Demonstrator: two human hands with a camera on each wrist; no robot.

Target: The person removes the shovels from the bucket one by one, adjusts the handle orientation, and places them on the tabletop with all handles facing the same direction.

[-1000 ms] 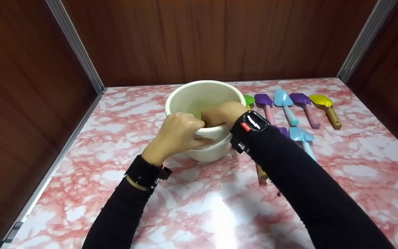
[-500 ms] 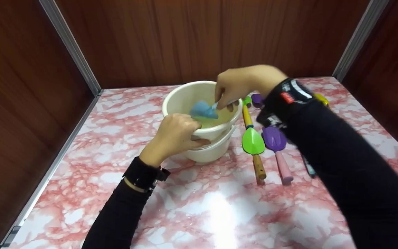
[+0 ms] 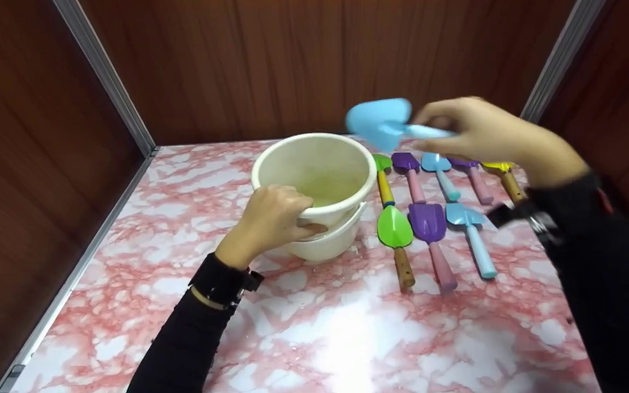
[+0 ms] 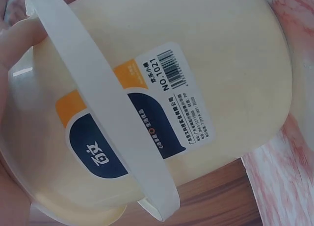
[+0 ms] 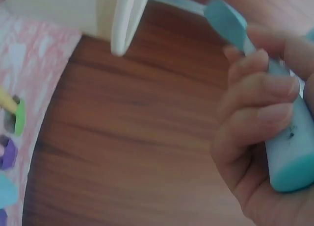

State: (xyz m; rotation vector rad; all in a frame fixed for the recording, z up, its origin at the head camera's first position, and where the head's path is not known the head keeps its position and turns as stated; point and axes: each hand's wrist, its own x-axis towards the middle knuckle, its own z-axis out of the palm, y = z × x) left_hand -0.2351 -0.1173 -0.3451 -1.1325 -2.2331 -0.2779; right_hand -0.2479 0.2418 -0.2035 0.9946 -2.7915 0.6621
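A cream plastic bucket (image 3: 322, 248) stands upright, its white handle (image 4: 113, 98) hanging against the labelled side in the left wrist view. My left hand (image 3: 271, 221) grips the bucket's near left rim, with the thumb on the outside. Right of the bucket and above the table, my right hand (image 3: 473, 134) holds a light blue garden trowel (image 3: 383, 123) by its pale handle. The trowel's blade points left, over the bucket's far right rim. In the right wrist view the fingers (image 5: 260, 123) curl round the white handle with its turquoise end.
Two rows of small trowels lie right of the bucket, including a green one (image 3: 395, 228), a purple one (image 3: 428, 221) and a blue one (image 3: 473, 234). Wood-grain panels (image 3: 314, 65) wall the back and sides of the marbled pink table (image 3: 271, 338).
My right hand has come up out of the bucket with the light blue trowel and moved right. My left hand keeps its grip on the rim.
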